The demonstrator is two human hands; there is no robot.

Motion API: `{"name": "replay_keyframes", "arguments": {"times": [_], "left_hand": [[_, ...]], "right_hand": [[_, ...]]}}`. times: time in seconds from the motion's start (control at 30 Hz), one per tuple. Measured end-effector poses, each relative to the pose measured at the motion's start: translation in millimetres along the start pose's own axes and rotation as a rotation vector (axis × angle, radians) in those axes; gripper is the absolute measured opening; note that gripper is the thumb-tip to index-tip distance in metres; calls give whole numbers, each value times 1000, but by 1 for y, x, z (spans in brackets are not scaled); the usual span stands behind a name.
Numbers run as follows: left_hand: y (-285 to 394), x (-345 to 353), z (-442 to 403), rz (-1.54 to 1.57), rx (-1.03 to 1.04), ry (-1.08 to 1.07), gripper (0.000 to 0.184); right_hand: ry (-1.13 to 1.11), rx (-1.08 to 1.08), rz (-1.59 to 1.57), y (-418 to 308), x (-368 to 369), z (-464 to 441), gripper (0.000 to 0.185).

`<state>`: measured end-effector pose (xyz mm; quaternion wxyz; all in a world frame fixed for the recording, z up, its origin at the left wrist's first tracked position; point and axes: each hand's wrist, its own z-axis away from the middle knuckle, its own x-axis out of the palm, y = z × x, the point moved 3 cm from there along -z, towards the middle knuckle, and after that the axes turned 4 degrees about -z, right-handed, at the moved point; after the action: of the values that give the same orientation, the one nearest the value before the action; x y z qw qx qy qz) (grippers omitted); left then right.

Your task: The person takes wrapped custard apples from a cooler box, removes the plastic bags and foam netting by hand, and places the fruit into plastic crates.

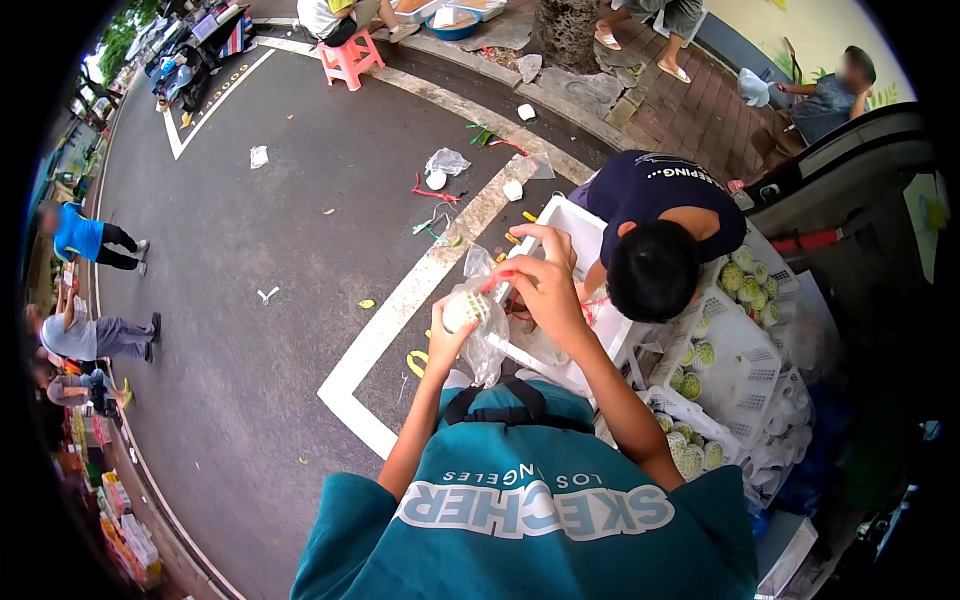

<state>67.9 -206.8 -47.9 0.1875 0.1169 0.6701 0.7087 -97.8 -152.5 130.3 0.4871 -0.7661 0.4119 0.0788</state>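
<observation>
My left hand [447, 338] is wrapped around a pale fruit in a white foam net [466, 310], with clear plastic film [487, 352] around it. Just to the right, my right hand [545, 285] pinches a thin red strip [497, 281] at the fruit's upper side. Whether the strip is tied to the film I cannot tell. Behind my right hand stands a white foam box [575, 222] with plastic and red strips inside. A co-worker in a dark shirt [655, 190] bends over that box, their hands mostly hidden.
White crates [735, 350] with green knobbly fruits [750, 285] stand at right beside an open vehicle. On the road lie plastic scraps [447, 162], strips and a white foam piece [513, 190]. A pink stool [350, 60] is at the back; several people stand at left.
</observation>
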Motion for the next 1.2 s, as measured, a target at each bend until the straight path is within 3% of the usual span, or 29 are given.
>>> {"name": "replay_keyframes", "arguments": {"times": [0.2,0.27,0.4,0.43,0.47,0.53,0.57,0.6,0.67,0.7,0.77,0.9,0.93,0.97,1.03,1.1,1.13,1.2], "left_hand": [[-17,-9,-3,-133,-99,68,56],[-37,-14,-9,132,-184,104,52],[-41,-21,-5,127,-263,118,49],[-38,-23,-4,128,-264,124,49],[-38,-23,0,371,-348,55,53],[-32,-20,12,861,-507,-87,64],[-36,-26,13,884,-477,-120,77],[-33,-27,14,887,-475,-113,77],[-13,-31,14,1031,-325,-174,75],[-4,-35,19,833,-198,-79,67],[14,-39,20,825,-219,-170,67],[28,-55,30,680,-310,-265,66],[26,-58,31,643,-345,-284,66],[21,-61,31,600,-384,-300,66],[3,-65,26,494,-483,-329,65],[-38,-63,22,378,-599,-306,60],[-85,-69,17,338,-561,-301,60],[-116,-63,19,328,-487,-149,60]], "right_hand": [[140,47,4,0,-14,-16,7],[123,17,32,8,-12,-21,6],[118,57,-55,21,-6,-20,4],[140,145,-198,30,-3,-19,4],[161,235,-339,38,-1,-18,6],[166,226,-269,50,-3,-13,13],[117,321,-311,61,-1,-6,14],[66,414,-353,72,2,1,17],[20,387,-284,92,8,20,20],[-46,459,-316,106,14,30,20],[-147,555,-308,113,18,39,19],[-100,646,-504,97,19,22,17],[-30,552,-549,95,22,16,16],[-48,606,-607,74,14,2,16],[48,404,-690,75,25,-7,17],[-53,420,-784,49,17,-14,16],[-58,350,-773,34,9,-16,16],[-78,302,-679,17,-7,-11,14]]}}
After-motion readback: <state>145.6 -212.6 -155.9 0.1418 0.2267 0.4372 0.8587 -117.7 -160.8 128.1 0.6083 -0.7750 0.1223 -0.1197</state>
